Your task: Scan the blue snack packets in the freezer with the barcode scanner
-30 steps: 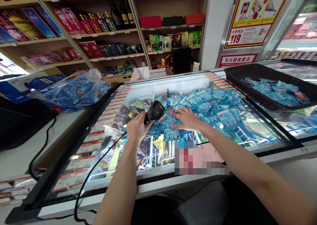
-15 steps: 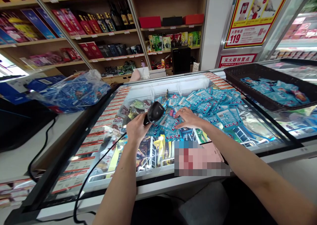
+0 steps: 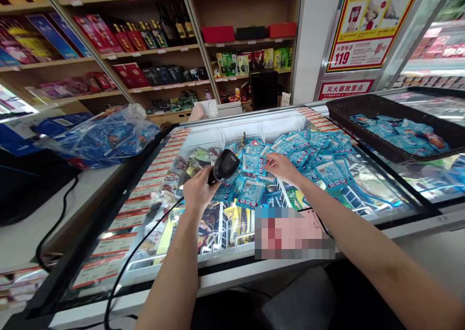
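Note:
A black corded barcode scanner (image 3: 225,165) is gripped in my left hand (image 3: 199,188), its head pointing right over the glass top. My right hand (image 3: 281,167) pinches the right edge of a blue snack packet (image 3: 253,164), held up in front of the scanner. Beneath and around it spreads a heap of similar blue packets (image 3: 307,148) on the freezer's glass lid. One packet (image 3: 250,193) lies flat just below the held one.
A dark basket (image 3: 348,119) with more blue packets stands to the right. At left lies a clear plastic bag (image 3: 109,133) of blue packages. The scanner's cable (image 3: 145,240) runs down the left side. A pink, partly blurred object (image 3: 290,233) rests at the front edge. Shelves line the back.
My right hand has closed from a spread grasp above the heap onto a blue packet and raised it by the scanner. My left hand with the scanner has hardly moved.

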A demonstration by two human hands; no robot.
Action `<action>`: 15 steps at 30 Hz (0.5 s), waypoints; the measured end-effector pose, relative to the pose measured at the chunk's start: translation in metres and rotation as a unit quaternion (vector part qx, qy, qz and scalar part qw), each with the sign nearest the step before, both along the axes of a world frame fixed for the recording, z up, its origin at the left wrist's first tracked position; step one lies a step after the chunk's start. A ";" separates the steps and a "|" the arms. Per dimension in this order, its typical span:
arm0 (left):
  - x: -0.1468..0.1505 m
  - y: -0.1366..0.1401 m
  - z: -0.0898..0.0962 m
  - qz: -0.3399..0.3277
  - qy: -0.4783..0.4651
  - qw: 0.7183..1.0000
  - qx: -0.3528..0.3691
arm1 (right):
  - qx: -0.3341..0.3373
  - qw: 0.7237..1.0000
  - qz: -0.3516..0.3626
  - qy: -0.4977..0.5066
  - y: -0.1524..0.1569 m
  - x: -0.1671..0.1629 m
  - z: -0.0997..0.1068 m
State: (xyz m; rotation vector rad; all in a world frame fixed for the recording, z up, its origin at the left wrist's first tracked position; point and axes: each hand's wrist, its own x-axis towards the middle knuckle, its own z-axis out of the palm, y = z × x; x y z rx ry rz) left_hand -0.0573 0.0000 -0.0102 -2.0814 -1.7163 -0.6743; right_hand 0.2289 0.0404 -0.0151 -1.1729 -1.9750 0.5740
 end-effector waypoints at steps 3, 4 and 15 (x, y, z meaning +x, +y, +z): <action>0.002 -0.001 0.001 -0.010 0.000 1.000 -0.006 | 0.024 0.998 -0.048 0.032 0.000 0.004 0.003; 0.003 -0.002 0.001 -0.014 -0.002 1.000 -0.009 | 0.025 0.997 -0.060 0.048 0.000 0.006 0.003; 0.010 -0.005 0.001 -0.081 -0.009 0.996 -0.019 | 0.025 0.987 -0.116 0.112 0.006 0.016 -0.003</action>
